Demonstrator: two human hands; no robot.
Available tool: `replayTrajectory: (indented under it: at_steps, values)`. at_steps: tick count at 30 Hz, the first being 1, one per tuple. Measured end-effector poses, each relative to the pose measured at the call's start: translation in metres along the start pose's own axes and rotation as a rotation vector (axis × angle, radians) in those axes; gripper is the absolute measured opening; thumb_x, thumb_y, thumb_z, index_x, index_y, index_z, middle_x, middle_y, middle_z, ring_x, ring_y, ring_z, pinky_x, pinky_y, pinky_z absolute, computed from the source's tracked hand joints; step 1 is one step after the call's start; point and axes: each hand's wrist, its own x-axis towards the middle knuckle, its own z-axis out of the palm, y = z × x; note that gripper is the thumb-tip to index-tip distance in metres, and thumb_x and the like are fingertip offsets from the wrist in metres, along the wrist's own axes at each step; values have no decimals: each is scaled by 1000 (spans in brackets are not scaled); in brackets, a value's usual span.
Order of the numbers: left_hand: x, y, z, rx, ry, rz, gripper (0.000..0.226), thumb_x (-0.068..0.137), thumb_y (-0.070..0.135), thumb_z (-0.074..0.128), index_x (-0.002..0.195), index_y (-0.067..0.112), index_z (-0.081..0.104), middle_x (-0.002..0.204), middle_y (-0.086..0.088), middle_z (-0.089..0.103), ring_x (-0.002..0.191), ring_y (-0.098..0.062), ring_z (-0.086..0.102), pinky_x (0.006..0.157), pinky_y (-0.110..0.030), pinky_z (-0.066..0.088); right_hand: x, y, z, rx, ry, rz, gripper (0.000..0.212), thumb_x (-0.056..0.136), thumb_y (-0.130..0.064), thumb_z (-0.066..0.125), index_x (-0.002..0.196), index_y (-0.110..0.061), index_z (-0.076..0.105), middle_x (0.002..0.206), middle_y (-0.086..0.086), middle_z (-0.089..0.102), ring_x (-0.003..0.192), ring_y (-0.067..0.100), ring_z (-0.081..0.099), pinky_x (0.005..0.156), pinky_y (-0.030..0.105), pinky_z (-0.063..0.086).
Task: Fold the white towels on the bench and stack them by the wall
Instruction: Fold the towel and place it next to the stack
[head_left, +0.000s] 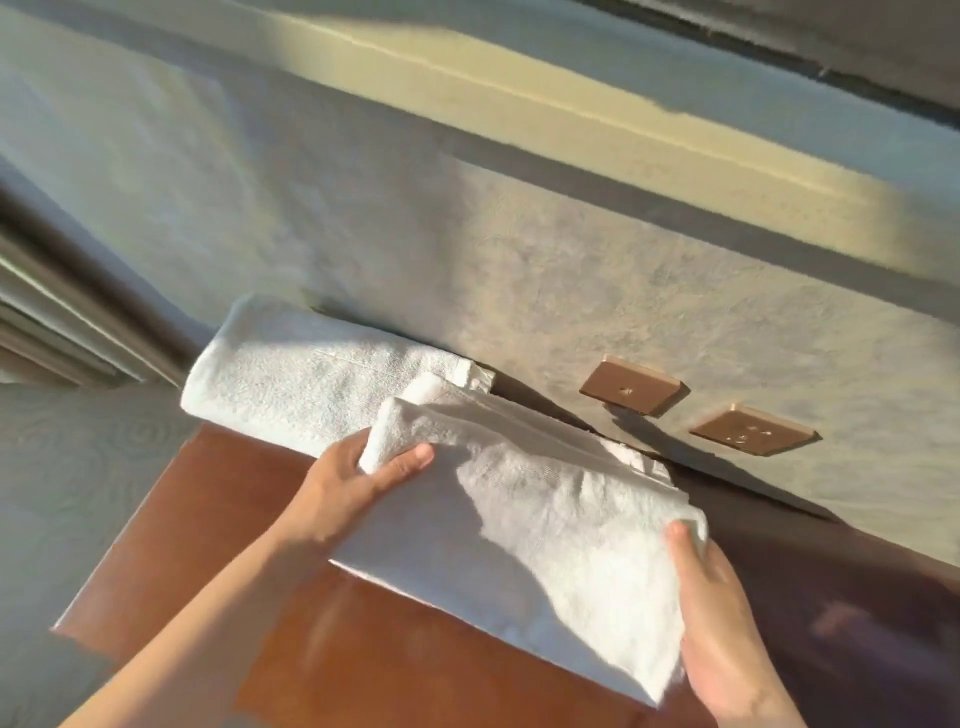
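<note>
White folded towel (519, 519) in mid-frame, being gripped at both ends by left hand (343, 488) and right hand (722, 613), fingers curled round it, keeping folds tidy for stacking on other towel (311, 384) upper left by wall (571, 270).

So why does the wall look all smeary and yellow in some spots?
Head view: low sunlight paints warm bands across the wall and lights the held towel; the hands throw shadows on the bench; camera motion smears the upper wall and left edge, and the wide lens tilts everything.
</note>
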Motion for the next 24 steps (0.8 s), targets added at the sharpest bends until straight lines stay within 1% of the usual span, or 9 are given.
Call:
replayTrajectory:
  at_steps: [2,4,6,9,14,16,18,21,24]
  values:
    - [10,11,-48,-49,13,-44,60,59,65,84,93,16,78,92,-13,78,87,-33,76,82,-46,61,-22,-28,40,54,-21,-30,65,96,-56,53,150,-25,39,143,-13,48,130,9,47,105,33,34]
    - [27,24,-93,-53,70,-4,39,67,61,85,87,28,80,92,-13,78,89,-33,76,85,-44,60,-33,-52,83,24,-26,-96,67,96,-58,52,152,-25,35,148,-11,43,132,10,41,105,35,29]
    - [49,38,-136,-45,142,28,34,68,62,84,78,30,81,85,-8,78,82,-26,76,77,-38,59,-32,-74,126,-12,-4,-164,57,97,-59,50,140,-22,44,123,-9,51,112,12,44,100,38,34]
    - [90,46,-188,39,273,-28,61,57,77,81,68,17,76,66,1,72,60,-14,70,54,-24,53,-16,-100,190,-144,61,-273,40,99,-57,45,110,-18,45,96,-3,50,95,20,47,85,33,35]
    - [144,12,-198,751,389,-121,76,87,75,49,127,10,52,122,-19,65,113,-38,62,88,-40,46,11,-89,258,-490,135,-299,57,104,-48,37,129,2,46,126,22,58,107,37,59,80,38,44]
    - [143,3,-194,862,450,24,85,92,70,47,148,9,34,143,-19,52,132,-38,50,103,-47,40,9,-77,259,-542,188,-293,63,104,-48,35,142,2,39,140,22,49,123,37,53,96,43,44]
    - [139,1,-188,963,576,372,79,97,61,47,154,9,30,154,-15,43,145,-35,36,113,-49,30,4,-73,257,-600,357,-427,61,103,-46,35,147,-4,38,144,19,47,130,34,48,105,44,39]
    - [131,-3,-161,1098,343,799,58,99,49,42,146,17,48,155,-10,45,148,-31,34,121,-45,21,-11,-72,275,-763,417,-855,49,101,-42,37,136,-11,53,132,9,59,125,28,52,102,43,40]
    - [136,-14,-138,1251,-1,702,64,98,55,30,155,28,39,164,-8,30,153,-28,25,126,-44,13,-9,-57,307,-995,219,-1024,56,100,-48,39,145,-16,51,150,8,50,141,30,43,114,49,35]
